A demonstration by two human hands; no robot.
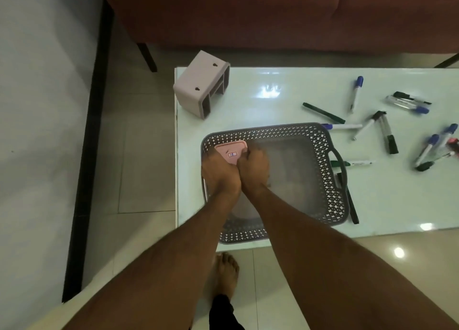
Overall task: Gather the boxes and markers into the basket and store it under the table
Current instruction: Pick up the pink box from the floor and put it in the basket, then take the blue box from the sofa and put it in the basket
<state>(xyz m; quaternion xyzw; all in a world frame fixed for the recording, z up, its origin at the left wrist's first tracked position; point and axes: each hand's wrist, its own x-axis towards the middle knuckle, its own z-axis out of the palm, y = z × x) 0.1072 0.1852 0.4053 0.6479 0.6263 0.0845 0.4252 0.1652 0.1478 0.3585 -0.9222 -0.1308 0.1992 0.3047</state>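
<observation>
head view: the near half of the pink box (231, 149) is hidden under both hands, so only its far rounded edge and a small label show; what is printed on the label is too blurred to read; the box sits inside the grey basket (320, 141), in its far left corner; the left rim of the basket is partly covered by the left hand (219, 174), and the right end of the bench (273, 98) is cut off by the frame; the two forearms reach forward and meet over the basket; the right hand (253, 168) presses just beside the left, both grips curled closed on the pink box, knuckles up; the basket is plastic with a lattice wall of small diamond holes and a loop handle on its right side; the bench top is pale, glossy and reflects lamps; a second box (201, 84), pale mauve with two heart-shaped holes, stands tilted on the far left corner of the bench; markers (387, 133) with blue, green and black caps lie scattered to the right of the basket, one dark marker (350, 200) touching its right wall; a bare foot (224, 275) stands on the tiled floor (146, 156).
</observation>
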